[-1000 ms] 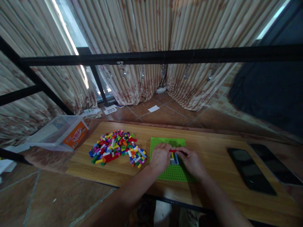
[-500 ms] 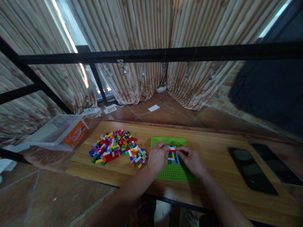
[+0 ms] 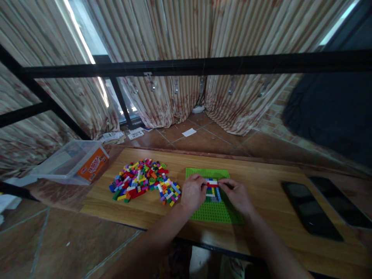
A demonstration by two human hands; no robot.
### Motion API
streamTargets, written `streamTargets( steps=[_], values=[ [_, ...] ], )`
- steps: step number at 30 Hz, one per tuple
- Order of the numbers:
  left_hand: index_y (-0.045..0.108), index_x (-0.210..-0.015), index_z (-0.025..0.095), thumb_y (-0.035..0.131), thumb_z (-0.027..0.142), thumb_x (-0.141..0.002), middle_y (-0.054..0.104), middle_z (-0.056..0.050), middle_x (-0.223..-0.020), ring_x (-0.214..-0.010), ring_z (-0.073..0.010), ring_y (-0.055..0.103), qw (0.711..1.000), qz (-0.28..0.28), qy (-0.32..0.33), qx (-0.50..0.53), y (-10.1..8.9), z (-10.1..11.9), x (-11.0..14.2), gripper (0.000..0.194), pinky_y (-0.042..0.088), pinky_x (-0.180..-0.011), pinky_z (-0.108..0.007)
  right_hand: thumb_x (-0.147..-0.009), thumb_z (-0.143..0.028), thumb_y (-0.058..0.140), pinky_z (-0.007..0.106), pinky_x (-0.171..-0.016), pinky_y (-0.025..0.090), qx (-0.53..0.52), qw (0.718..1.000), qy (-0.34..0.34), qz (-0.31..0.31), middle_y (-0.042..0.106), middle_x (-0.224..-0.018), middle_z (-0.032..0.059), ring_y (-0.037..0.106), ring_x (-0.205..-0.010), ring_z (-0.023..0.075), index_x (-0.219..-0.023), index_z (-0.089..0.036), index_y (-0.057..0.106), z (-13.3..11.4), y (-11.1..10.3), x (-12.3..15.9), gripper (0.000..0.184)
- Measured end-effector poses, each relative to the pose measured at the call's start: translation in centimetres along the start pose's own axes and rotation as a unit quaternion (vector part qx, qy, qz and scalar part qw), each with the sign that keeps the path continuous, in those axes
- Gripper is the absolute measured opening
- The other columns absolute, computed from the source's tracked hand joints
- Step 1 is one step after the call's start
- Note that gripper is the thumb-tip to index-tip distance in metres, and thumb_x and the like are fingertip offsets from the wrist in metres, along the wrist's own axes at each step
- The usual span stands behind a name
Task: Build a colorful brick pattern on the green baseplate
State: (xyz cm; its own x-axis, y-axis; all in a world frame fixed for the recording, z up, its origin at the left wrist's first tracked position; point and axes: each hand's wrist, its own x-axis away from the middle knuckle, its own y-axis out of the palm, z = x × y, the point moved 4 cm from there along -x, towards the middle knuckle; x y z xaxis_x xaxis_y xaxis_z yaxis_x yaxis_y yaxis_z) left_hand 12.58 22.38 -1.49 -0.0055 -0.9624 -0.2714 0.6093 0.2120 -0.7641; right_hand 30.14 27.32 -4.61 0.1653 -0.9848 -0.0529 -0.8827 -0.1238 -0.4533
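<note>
A green baseplate (image 3: 215, 216) lies on the wooden table in front of me. On its middle stands a small build of blue, white, green, yellow and grey bricks (image 3: 214, 197). Across the build runs a long red brick (image 3: 212, 185), with a white brick (image 3: 213, 181) just behind it. My left hand (image 3: 193, 192) is closed with its fingertips at the red brick's left end. From the other side, my right hand (image 3: 236, 195) pinches at the red brick's right end, thumb and forefinger close together. Fingers partly cover both ends.
A heap of mixed bricks (image 3: 142, 180) spreads over the table to the left of the baseplate. Beyond the table's left end sits a clear plastic box (image 3: 66, 164) with an orange label. Two dark flat devices, one a black slab (image 3: 310, 211), lie at the right.
My right fingertips have shifted slightly to the right, so more of the red and white bricks shows between my hands. My left hand has barely moved.
</note>
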Motion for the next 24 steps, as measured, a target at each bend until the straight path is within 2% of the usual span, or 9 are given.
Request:
streamTargets(
  steps=[5, 10, 16, 24],
  values=[
    [0.065, -0.087, 0.02, 0.062, 0.017, -0.08, 0.062, -0.003, -0.093, -0.094, -0.0196, 0.057, 1.0, 0.016, -0.009, 0.018, -0.4, -0.2, 0.0, 0.008, 0.048, -0.089, -0.034, -0.077, -0.046, 0.06, 0.033, -0.072, 0.051, -0.008, 1.0, 0.004, -0.002, 0.075, -0.083, 0.0044, 0.067, -0.076, 0.0202, -0.084, -0.02, 0.074, -0.1, 0.0, 0.0, 0.03],
    [0.065, -0.094, 0.017, 0.058, 0.02, -0.084, 0.062, -0.007, -0.099, -0.099, -0.021, 0.057, 0.997, 0.047, -0.053, 0.027, -0.7, -1.0, -0.7, 0.013, 0.046, -0.093, -0.036, -0.075, -0.046, 0.063, 0.033, -0.071, 0.05, -0.005, 1.0, 0.026, -0.004, 0.075, -0.081, 0.0044, 0.066, -0.074, 0.02, -0.082, -0.02, 0.074, 0.0, 0.3, -0.1, 0.029],
    [0.066, -0.101, 0.016, 0.065, 0.034, -0.081, 0.062, -0.008, -0.104, -0.102, -0.0235, 0.056, 0.997, 0.001, -0.077, -0.003, 0.2, -1.9, -1.6, 0.026, 0.043, -0.095, -0.038, -0.073, -0.046, 0.063, 0.031, -0.069, 0.049, -0.006, 0.999, 0.04, 0.004, 0.074, -0.078, 0.0042, 0.066, -0.072, 0.0194, -0.077, -0.02, 0.074, 0.0, 0.5, -0.2, 0.029],
    [0.067, -0.095, 0.02, 0.063, 0.031, -0.083, 0.065, -0.006, -0.1, -0.098, -0.0227, 0.057, 0.997, -0.011, -0.081, -0.01, 0.7, -1.4, -1.4, 0.017, 0.043, -0.091, -0.037, -0.072, -0.044, 0.063, 0.03, -0.065, 0.049, 0.011, 0.999, 0.037, 0.018, 0.074, -0.074, 0.0037, 0.065, -0.068, 0.019, -0.074, -0.02, 0.074, -0.3, 0.7, -0.1, 0.026]
  ],
)
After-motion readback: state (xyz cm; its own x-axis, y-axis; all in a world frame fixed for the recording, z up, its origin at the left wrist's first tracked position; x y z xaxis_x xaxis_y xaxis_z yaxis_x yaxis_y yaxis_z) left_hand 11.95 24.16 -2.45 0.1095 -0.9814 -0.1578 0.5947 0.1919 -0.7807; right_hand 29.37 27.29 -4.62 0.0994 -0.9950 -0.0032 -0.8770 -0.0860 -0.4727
